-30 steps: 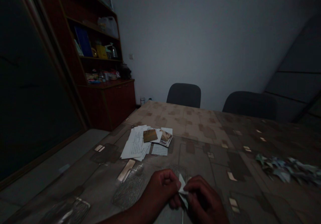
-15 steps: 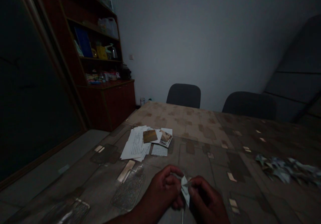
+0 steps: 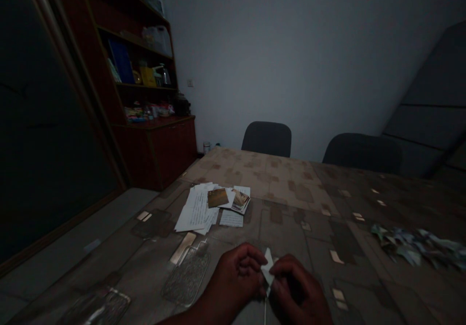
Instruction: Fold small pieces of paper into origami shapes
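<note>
My left hand (image 3: pixel 240 271) and my right hand (image 3: pixel 296 284) meet low in the view, just above the patterned tablecloth (image 3: pixel 291 184). Between their fingertips both pinch a small folded piece of pale paper (image 3: pixel 268 268), which stands up in a point. A thin white line (image 3: pixel 265 313) runs down below the hands. Nearest my left hand lies a clear ribbed plastic mat (image 3: pixel 186 275). Farther right sits a heap of small folded paper pieces (image 3: pixel 415 247) in blue-green tones.
Ahead on the table lie loose written sheets (image 3: pixel 195 209), a brown card (image 3: pixel 217 198) and photographs (image 3: pixel 239 200). A second ribbed mat (image 3: pixel 100 307) sits at the near left. Two dark chairs (image 3: pixel 266 139) stand beyond the table, and a wooden shelf cabinet (image 3: pixel 153 97) stands at the left.
The folded paper has turned from leaning downward to pointing up between my fingers. My hands have shifted slightly closer around it. The items on the table have not moved.
</note>
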The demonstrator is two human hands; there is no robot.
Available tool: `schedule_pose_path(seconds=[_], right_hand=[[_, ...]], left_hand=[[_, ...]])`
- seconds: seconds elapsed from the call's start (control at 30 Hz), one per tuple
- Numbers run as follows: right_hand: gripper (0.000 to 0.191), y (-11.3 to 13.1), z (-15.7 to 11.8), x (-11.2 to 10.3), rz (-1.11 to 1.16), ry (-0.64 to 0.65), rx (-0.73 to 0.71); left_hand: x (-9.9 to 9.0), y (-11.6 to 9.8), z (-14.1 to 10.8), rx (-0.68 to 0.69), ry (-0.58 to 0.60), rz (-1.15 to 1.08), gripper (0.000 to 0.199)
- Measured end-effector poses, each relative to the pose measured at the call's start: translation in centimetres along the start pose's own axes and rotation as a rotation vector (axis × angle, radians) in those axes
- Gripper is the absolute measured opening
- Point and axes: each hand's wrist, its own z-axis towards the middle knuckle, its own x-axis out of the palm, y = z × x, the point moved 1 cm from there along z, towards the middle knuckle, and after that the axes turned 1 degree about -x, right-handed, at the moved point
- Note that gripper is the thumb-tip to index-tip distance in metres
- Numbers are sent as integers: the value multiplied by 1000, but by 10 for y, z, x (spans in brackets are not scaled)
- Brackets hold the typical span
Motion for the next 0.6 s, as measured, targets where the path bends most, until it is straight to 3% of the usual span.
schedule_pose_path(seconds=[0.2,0.37,0.6], right_hand=[[5,-1,1,-3,-73,99,-23],[4,-1,-1,-1,-38,41,-21],[16,-2,-1,-2,-35,60,38]], left_hand=[[2,-10,-3,38,-12,97,20],[3,-15,-7,44,-26,180,16],[4,-22,-10,42,-11,243,3]])
